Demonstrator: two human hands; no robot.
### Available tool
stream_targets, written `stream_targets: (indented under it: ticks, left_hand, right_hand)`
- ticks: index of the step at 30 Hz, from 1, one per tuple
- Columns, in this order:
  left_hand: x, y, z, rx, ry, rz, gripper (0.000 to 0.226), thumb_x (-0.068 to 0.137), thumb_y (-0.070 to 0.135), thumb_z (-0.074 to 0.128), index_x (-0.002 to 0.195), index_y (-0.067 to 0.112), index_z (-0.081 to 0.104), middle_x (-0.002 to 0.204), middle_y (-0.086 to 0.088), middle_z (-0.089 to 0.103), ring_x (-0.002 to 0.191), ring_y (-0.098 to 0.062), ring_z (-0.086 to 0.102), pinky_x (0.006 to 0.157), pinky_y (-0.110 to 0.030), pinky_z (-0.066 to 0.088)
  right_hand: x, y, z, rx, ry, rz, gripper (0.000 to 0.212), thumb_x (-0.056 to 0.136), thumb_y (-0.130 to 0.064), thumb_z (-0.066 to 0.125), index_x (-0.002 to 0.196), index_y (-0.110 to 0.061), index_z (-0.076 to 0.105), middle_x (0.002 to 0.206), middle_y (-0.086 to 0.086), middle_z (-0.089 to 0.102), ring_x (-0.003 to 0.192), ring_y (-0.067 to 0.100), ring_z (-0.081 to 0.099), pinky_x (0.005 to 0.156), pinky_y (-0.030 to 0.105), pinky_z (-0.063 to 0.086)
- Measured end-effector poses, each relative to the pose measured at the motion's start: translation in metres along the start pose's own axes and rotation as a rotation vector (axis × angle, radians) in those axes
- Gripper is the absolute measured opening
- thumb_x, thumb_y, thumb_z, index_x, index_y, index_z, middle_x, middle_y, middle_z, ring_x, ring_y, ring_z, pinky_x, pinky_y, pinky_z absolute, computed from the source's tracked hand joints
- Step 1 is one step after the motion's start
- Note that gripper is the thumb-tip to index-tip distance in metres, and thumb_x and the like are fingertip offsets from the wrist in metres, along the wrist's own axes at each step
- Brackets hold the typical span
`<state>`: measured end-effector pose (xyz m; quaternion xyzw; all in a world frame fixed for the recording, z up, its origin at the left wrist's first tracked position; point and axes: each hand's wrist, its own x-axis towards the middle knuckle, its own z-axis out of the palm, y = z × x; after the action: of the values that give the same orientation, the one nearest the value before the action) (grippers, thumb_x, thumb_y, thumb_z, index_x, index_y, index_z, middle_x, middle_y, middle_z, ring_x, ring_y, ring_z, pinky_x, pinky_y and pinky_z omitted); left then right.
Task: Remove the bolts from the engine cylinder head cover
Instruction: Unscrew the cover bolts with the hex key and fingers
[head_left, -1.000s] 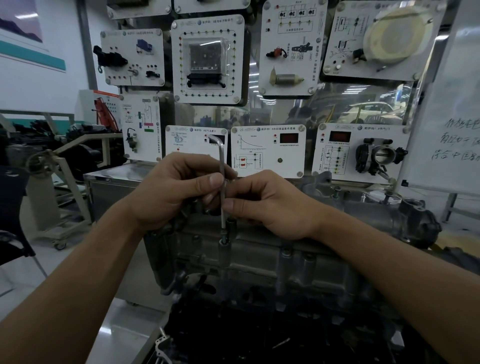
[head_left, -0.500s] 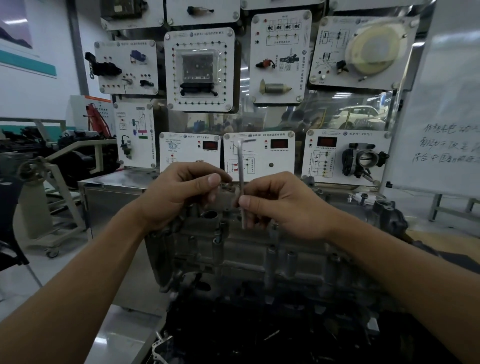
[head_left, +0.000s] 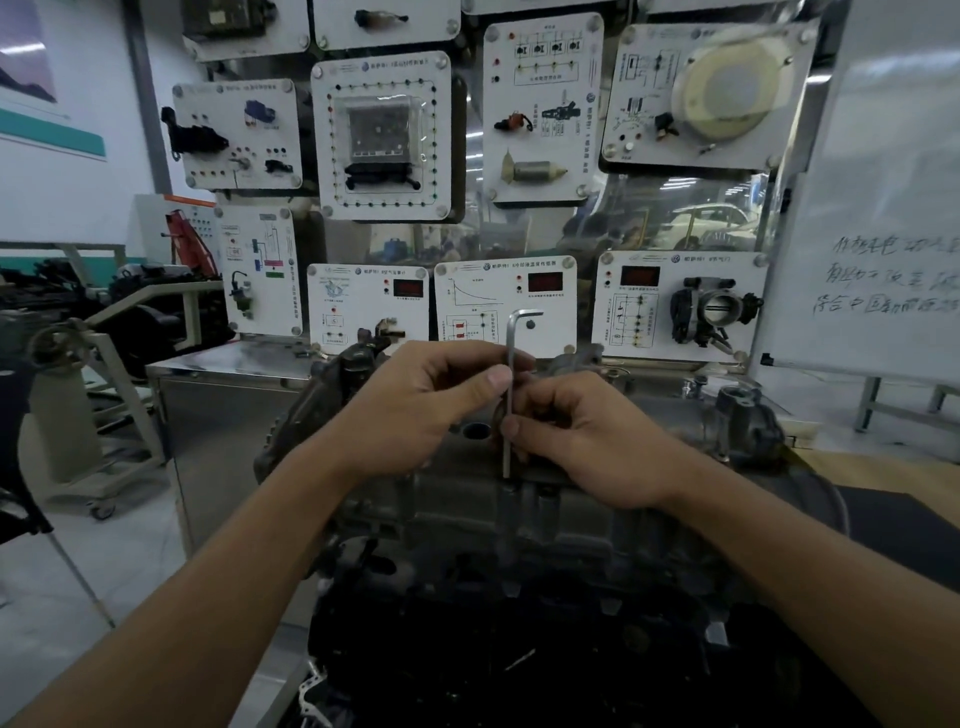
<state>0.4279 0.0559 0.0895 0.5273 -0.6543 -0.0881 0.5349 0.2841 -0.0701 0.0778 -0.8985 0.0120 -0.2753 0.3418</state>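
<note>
A panel wall (head_left: 545, 119) fills the background. The engine (head_left: 519, 545) stands centre foreground, with its cover (head_left: 452, 452) on top, under the hands. The left hand (head_left: 415, 410) pinches the key (head_left: 509, 400) on its upper shaft, between the thumb and curled fingers. The right hand (head_left: 597, 441) pinches it lower down, thumb in front. The key is L-shaped, with its long axis vertical. Its short arm is at the top and points right; its lower tip points down onto the cover's near edge. Whether the tip is seated cannot be told. Half a second earlier only the right hand held the key, tip raised above the cover, and the left hand was just beside it, apart.
</note>
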Motion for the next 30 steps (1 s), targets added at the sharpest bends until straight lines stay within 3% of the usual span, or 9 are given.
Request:
stream_targets:
  ticks: [5, 8, 12, 16, 19, 21, 25, 28, 30]
  left_hand:
    - [0.004, -0.010, -0.003, -0.063, -0.014, -0.054, 0.027, 0.088, 0.027, 0.058, 0.108, 0.017, 0.073, 0.106, 0.001, 0.076, 0.105, -0.012, 0.069, 0.089, -0.022, 0.054]
    - [0.003, -0.014, -0.005, -0.128, -0.048, -0.043, 0.025, 0.089, 0.025, 0.058, 0.107, 0.024, 0.074, 0.107, 0.005, 0.076, 0.107, -0.011, 0.068, 0.088, -0.019, 0.052]
    - [0.003, -0.014, -0.006, -0.163, -0.110, -0.026, 0.027, 0.090, 0.024, 0.058, 0.110, 0.033, 0.074, 0.111, 0.010, 0.074, 0.112, -0.007, 0.065, 0.091, -0.016, 0.049]
    - [0.003, -0.012, -0.005, -0.112, -0.132, -0.020, 0.027, 0.090, 0.022, 0.057, 0.114, 0.022, 0.069, 0.111, 0.013, 0.074, 0.112, -0.003, 0.064, 0.090, -0.013, 0.047]
    - [0.001, -0.010, -0.004, -0.097, -0.127, -0.013, 0.024, 0.090, 0.020, 0.057, 0.109, 0.017, 0.070, 0.108, 0.008, 0.075, 0.109, -0.005, 0.066, 0.089, -0.014, 0.048]
    - [0.000, -0.009, -0.003, -0.097, -0.113, -0.010, 0.020, 0.088, 0.020, 0.059, 0.103, 0.016, 0.073, 0.107, 0.002, 0.075, 0.107, -0.009, 0.067, 0.088, -0.015, 0.049]
    - [0.000, -0.010, -0.001, -0.121, -0.064, -0.001, 0.020, 0.086, 0.017, 0.063, 0.101, 0.008, 0.073, 0.107, -0.010, 0.074, 0.104, -0.017, 0.069, 0.087, -0.021, 0.052]
    - [-0.001, -0.010, 0.000, -0.140, -0.038, 0.010, 0.021, 0.083, 0.015, 0.065, 0.099, 0.003, 0.072, 0.105, -0.013, 0.073, 0.100, -0.018, 0.071, 0.084, -0.022, 0.054]
    - [-0.001, -0.010, 0.000, -0.138, -0.024, 0.005, 0.020, 0.082, 0.016, 0.067, 0.096, 0.003, 0.073, 0.104, -0.014, 0.073, 0.099, -0.020, 0.071, 0.082, -0.022, 0.055]
  right_hand:
    - [0.001, 0.003, -0.001, 0.015, -0.016, -0.018, 0.022, 0.096, -0.012, 0.062, 0.075, -0.012, 0.068, 0.070, 0.014, 0.063, 0.064, 0.011, 0.055, 0.065, 0.029, 0.046]
    - [-0.001, 0.004, -0.002, 0.041, -0.030, -0.047, 0.024, 0.095, -0.009, 0.062, 0.072, -0.014, 0.066, 0.068, 0.009, 0.058, 0.064, 0.013, 0.053, 0.065, 0.030, 0.045]
    - [0.000, 0.006, -0.003, 0.060, -0.036, -0.067, 0.024, 0.089, -0.017, 0.062, 0.079, 0.005, 0.065, 0.070, 0.020, 0.057, 0.064, 0.017, 0.051, 0.065, 0.034, 0.042]
    - [0.000, 0.005, -0.003, 0.114, -0.076, -0.080, 0.026, 0.086, -0.015, 0.060, 0.081, 0.010, 0.065, 0.071, 0.017, 0.056, 0.067, 0.013, 0.053, 0.069, 0.031, 0.043]
    - [-0.001, 0.007, -0.003, 0.142, -0.091, -0.084, 0.019, 0.090, -0.006, 0.061, 0.088, 0.012, 0.067, 0.079, 0.025, 0.061, 0.073, 0.014, 0.057, 0.074, 0.031, 0.046]
    - [-0.002, 0.007, -0.002, 0.126, -0.085, -0.085, 0.015, 0.091, -0.005, 0.063, 0.086, 0.008, 0.070, 0.076, 0.022, 0.063, 0.071, 0.014, 0.057, 0.071, 0.033, 0.047]
    - [-0.002, 0.006, -0.002, 0.129, -0.019, -0.093, 0.012, 0.088, -0.013, 0.074, 0.076, -0.016, 0.074, 0.068, -0.004, 0.068, 0.067, 0.009, 0.061, 0.067, 0.028, 0.050]
    - [-0.002, 0.006, -0.002, 0.147, 0.012, -0.098, 0.011, 0.083, -0.019, 0.079, 0.075, -0.012, 0.075, 0.070, 0.006, 0.071, 0.069, 0.016, 0.063, 0.067, 0.036, 0.052]
    - [-0.001, 0.006, -0.001, 0.159, 0.030, -0.103, 0.009, 0.081, -0.018, 0.080, 0.073, -0.017, 0.076, 0.071, 0.002, 0.072, 0.071, 0.013, 0.066, 0.068, 0.029, 0.054]
